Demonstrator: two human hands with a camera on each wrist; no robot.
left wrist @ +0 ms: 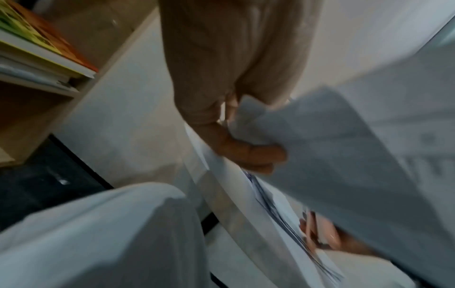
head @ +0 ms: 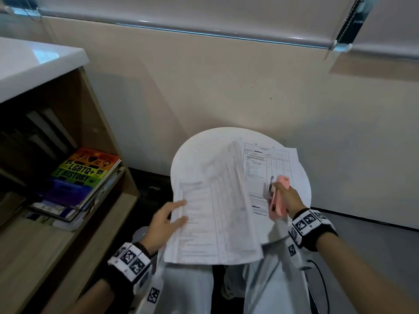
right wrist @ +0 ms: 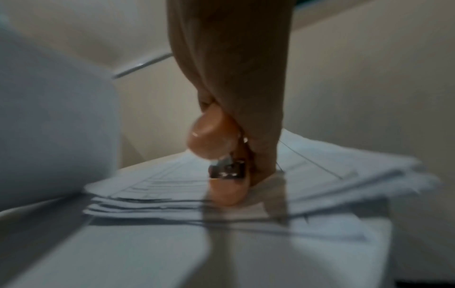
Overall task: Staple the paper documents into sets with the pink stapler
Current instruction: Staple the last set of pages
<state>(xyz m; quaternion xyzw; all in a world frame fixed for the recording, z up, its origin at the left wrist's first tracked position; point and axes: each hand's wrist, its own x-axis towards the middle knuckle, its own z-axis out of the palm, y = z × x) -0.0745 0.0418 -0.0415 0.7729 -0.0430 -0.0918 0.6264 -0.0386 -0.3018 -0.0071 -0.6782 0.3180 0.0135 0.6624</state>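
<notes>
A round white table carries a stack of printed papers on its right half. My right hand grips the pink stapler just above that stack; in the right wrist view the stapler points its metal mouth down at the top sheet. My left hand pinches the left edge of a blurred set of papers, lifted over the table's near left part. The left wrist view shows the thumb and fingers closed on that set's corner.
A wooden bookshelf stands at the left, with a rainbow-covered book on a pile. A beige wall runs behind the table. My knees in light trousers are under the near edge. A black cable hangs by my right arm.
</notes>
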